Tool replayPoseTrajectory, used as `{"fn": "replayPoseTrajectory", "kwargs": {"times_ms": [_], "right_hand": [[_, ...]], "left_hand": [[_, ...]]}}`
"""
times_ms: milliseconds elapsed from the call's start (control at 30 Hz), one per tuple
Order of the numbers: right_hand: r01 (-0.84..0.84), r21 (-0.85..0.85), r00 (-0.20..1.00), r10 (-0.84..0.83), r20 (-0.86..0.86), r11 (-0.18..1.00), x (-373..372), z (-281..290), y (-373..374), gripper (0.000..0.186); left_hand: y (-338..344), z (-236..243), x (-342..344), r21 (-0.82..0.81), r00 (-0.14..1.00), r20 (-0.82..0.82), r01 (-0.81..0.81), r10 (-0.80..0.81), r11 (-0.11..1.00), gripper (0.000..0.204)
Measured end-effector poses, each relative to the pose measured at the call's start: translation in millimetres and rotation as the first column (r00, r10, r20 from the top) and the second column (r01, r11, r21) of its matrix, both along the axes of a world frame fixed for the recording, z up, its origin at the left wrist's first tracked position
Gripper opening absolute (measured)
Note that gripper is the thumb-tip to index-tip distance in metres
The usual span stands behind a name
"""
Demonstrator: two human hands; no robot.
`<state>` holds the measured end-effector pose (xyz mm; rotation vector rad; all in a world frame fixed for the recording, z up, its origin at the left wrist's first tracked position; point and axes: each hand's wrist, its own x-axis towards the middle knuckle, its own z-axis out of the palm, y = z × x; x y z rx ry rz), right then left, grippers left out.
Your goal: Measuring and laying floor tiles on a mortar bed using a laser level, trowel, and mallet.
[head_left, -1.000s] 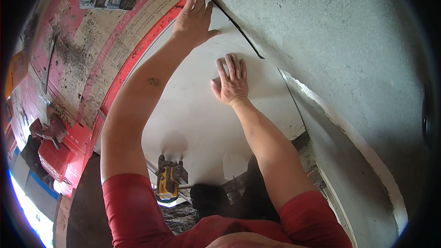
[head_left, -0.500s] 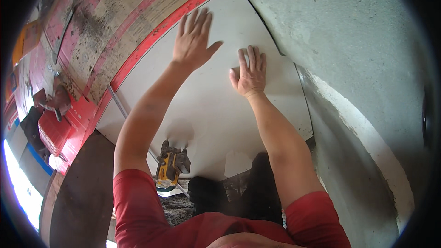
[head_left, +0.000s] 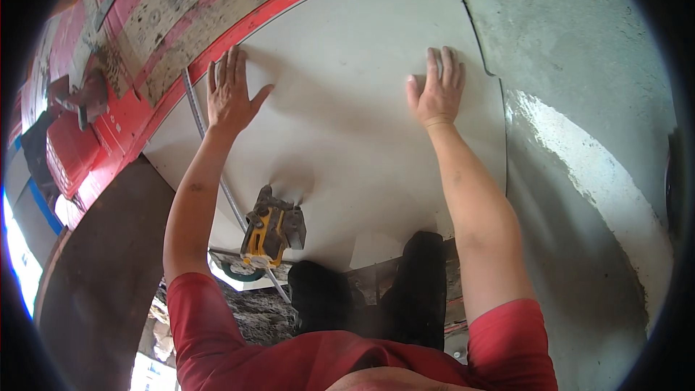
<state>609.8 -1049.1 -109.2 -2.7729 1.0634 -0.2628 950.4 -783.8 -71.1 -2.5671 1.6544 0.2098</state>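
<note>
Under both my hands is a large pale grey slab (head_left: pixel 347 123), like a floor tile, with a smooth surface. My left hand (head_left: pixel 229 98) is open on its left part, thumb out to the side, fingertips close to the red edge strip. Palm down on the right part, my right hand (head_left: pixel 439 94) is also open, its fingers stretched away from me. Neither hand holds anything. A dusty yellow and black power tool (head_left: pixel 266 235) stands on the slab's near edge, right of my left forearm. Beside that forearm lies a long thin metal bar (head_left: pixel 194 105), partly hidden behind it.
Red and brown printed cardboard (head_left: pixel 174 36) covers the floor at the far left, with a red basket (head_left: pixel 72 152) on it. A rough grey concrete surface (head_left: pixel 557 29) borders the slab on the right. My dark-clad knees (head_left: pixel 423 268) are at the near edge, beside rubble (head_left: pixel 257 315).
My hands have moved apart: the left one leftward and nearer, the right one rightward. The view has shifted a little. Both hands stay open.
</note>
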Motion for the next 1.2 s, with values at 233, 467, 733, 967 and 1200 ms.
{"fn": "replayPoseTrajectory", "kwargs": {"times_ms": [233, 467, 733, 967, 1200], "right_hand": [[-0.017, -0.092, 1.0, 0.017, 0.0, 0.996, -4.7, -5.7, 7.9, 0.069], [-0.063, -0.132, 0.997, 0.069, 0.037, 0.989, -20.5, -7.5, 27.4, 0.064], [-0.258, 0.097, 0.944, 0.272, -0.187, 0.961, -217.9, 28.2, 167.0, 0.075], [-0.475, -0.146, 0.742, 0.305, -0.597, 0.868, -519.5, 42.0, 269.0, 0.074], [0.101, 0.426, 0.939, 0.055, -0.339, 0.899, -599.6, 167.4, 347.6, 0.029]], "left_hand": [[86.2, 2.8, 18.4, -0.026, 0.978, 0.167, -0.124, 0.127, 0.992, 0.09], [108.5, 17.9, 5.9, -0.057, 0.912, 0.273, -0.302, 0.306, 0.952, 0.091], [301.8, 112.0, -138.8, -0.476, 0.847, -0.061, -0.49, 0.529, 0.73, 0.078], [574.8, 155.2, -448.4, -0.396, 0.474, -0.381, -0.86, 0.794, 0.324, 0.067], [732.2, 71.6, -599.8, -0.304, 0.289, -0.232, -0.929, 0.929, 0.213, 0.075]]}}
